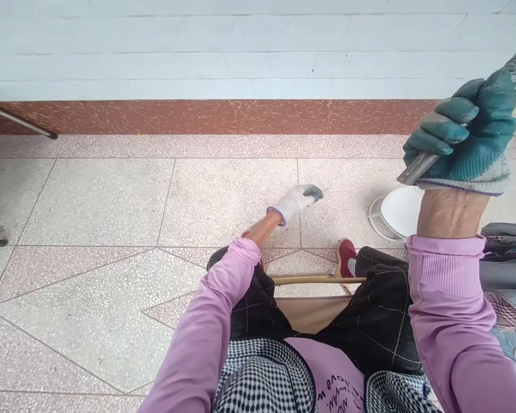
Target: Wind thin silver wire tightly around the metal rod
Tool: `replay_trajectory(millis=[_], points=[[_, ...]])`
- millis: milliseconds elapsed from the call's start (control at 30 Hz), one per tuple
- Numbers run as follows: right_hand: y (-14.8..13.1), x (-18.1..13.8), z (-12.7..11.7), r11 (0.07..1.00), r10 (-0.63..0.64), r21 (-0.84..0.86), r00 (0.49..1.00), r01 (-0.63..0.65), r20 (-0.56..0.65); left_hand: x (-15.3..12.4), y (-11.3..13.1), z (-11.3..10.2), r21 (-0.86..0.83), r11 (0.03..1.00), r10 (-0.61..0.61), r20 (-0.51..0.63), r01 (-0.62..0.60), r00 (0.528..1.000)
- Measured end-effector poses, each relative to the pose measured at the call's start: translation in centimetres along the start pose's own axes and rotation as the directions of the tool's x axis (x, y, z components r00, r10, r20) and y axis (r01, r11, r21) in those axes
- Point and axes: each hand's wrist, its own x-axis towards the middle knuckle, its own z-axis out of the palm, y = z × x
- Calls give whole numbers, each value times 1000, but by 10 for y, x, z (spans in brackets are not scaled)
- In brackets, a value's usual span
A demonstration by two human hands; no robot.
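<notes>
My right hand, in a green-coated work glove, is raised at the upper right and clenched around a grey metal rod that runs up past the frame's corner. My left hand, in a white glove with green fingertips, reaches down low toward the speckled floor tiles; its fingers are pinched together, and whether they hold anything is too small to tell. A very thin line, perhaps a wire, runs from it up to the right. I sit on a wooden stool, knees apart, red shoe on the floor.
A white round object with a wire frame stands on the floor under my right hand. Grey and checked cloth lies at the right edge. A metal leg slants in at the far left. The white tiled wall with a red skirting is ahead.
</notes>
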Motion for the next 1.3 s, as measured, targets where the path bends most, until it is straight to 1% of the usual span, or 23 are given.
replay_trajectory(millis=[67, 100, 133, 167, 233, 300, 367, 433, 500, 567, 633, 700, 733, 800, 867, 933, 1033, 1067, 1100, 1167, 1233, 1267, 1300], points=[[-2, 10, -24, 1000, -14, 4, 1000, 14, -18, -5, 2, -4, -108, 993, -53, 2, 53, 999], [-3, 16, -40, 1000, 11, -2, 999, -11, -36, -8, 4, -7, -156, 985, -69, -1, 68, 998], [-3, 22, -58, 1000, -7, 17, 998, 8, -57, -11, 7, -10, -195, 978, -78, -10, 75, 997], [-3, 29, -77, 999, -15, 34, 995, 18, -94, -13, 11, -14, -222, 972, -82, -25, 75, 996], [0, 39, -111, 1000, 11, 15, 978, -8, -210, -17, 18, -22, -241, 969, -78, -59, 62, 995], [6, 44, -137, 1000, -7, -23, 944, -1, -330, -17, 24, -27, -246, 968, -74, -89, 50, 993], [13, 44, -152, 997, -36, -71, 917, 8, -398, -16, 30, -31, -297, 954, -76, -112, 40, 991], [19, 42, -162, 996, -47, -87, 897, 9, -440, -15, 35, -33, -409, 912, -90, -139, 26, 986], [25, 41, -169, 997, -28, -82, 899, -9, -437, -14, 41, -35, -530, 848, -130, -195, 7, 972], [32, 41, -176, 993, 26, -97, 921, -69, -389, -13, 47, -38, -614, 790, -203, -261, 0, 944], [39, 40, -178, 982, 79, -132, 934, -132, -349, -13, 51, -43, -676, 737, -274, -310, -8, 910], [45, 38, -176, 972, 113, -155, 931, -175, -346, -12, 55, -49, -700, 714, -317, -361, -29, 877], [47, 36, -172, 970, 118, -158, 929, -183, -351, -12, 56, -52, -688, 724, -329, -402, -45, 855], [49, 32, -164, 970, 127, -154, 928, -190, -349, -11, 58, -58, -619, 783, -336, -508, -65, 793], [46, 27, -153, 972, 133, -142, 936, -187, -325, -11, 60, -63, -528, 846, -306, -602, -79, 738], [42, 23, -142, 978, 130, -118, 942, -173, -309, -13, 61, -66, -463, 881, -262, -650, -99, 713], [33, 18, -125, 988, 112, -68, 939, -142, -325, -16, 59, -71, -389, 919, -226, -667, -73, 710], [31, 17, -118, 989, 109, -54, 935, -135, -337, -17, 56, -72, -327, 944, -194, -677, -54, 710], [28, 15, -111, 991, 107, -40, 933, -129, -344, -18, 53, -73, -231, 972, -137, -687, -36, 714], [23, 13, -99, 992, 111, -18, 937, -124, -332, -19, 45, -75, 31, 999, 28, -680, -8, 733], [19, 12, -93, 993, 114, 11, 951, -116, -288, -18, 38, -74, 258, 966, 158, -621, 10, 767], [17, 13, -93, 993, 115, 22, 960, -113, -257, -17, 37, -73, 318, 948, 187, -590, 13, 785], [15, 14, -96, 994, 110, 25, 968, -107, -226, -17, 36, -71, 332, 943, 193, -571, 10, 798]])
